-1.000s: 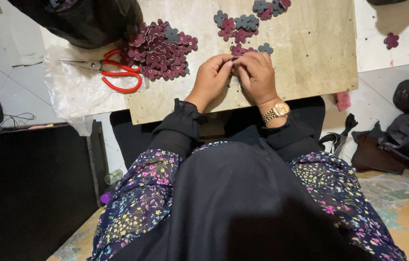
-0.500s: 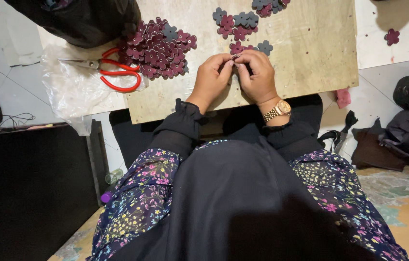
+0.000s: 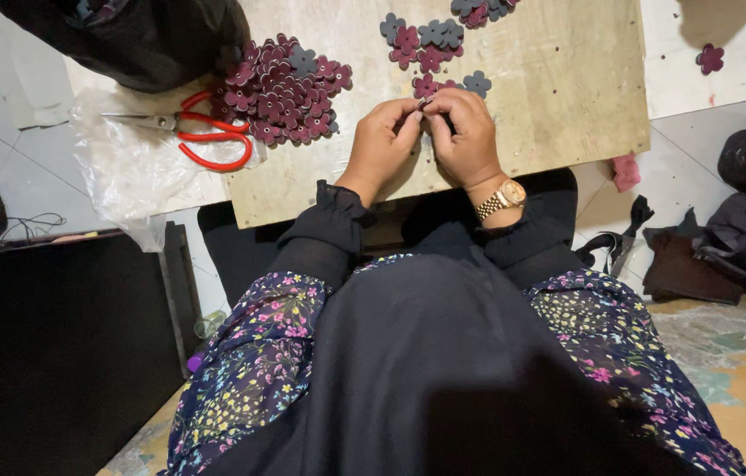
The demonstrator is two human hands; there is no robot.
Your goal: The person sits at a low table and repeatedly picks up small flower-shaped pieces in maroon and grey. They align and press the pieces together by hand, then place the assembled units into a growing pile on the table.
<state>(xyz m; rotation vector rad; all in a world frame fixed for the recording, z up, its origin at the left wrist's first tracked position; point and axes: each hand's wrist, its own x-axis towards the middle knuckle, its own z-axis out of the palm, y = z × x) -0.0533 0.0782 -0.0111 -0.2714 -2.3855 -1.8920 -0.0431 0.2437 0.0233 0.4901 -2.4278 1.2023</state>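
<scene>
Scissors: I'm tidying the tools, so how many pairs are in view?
1. The red-handled scissors lie on clear plastic at the board's left edge, beside the flower pile. Others may be hidden.

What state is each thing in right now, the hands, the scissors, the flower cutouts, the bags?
Left hand: fingertips pinched on a small piece, over the board.
Right hand: pinching the same small piece.
Red-handled scissors: lying flat, blades closed.
Pile of maroon flower cutouts: heaped loosely on the wooden board.
Smaller flower cluster: spread flat.
Black bag: slumped at the board's corner.
Clear plastic sheet: crumpled under the scissors.
</scene>
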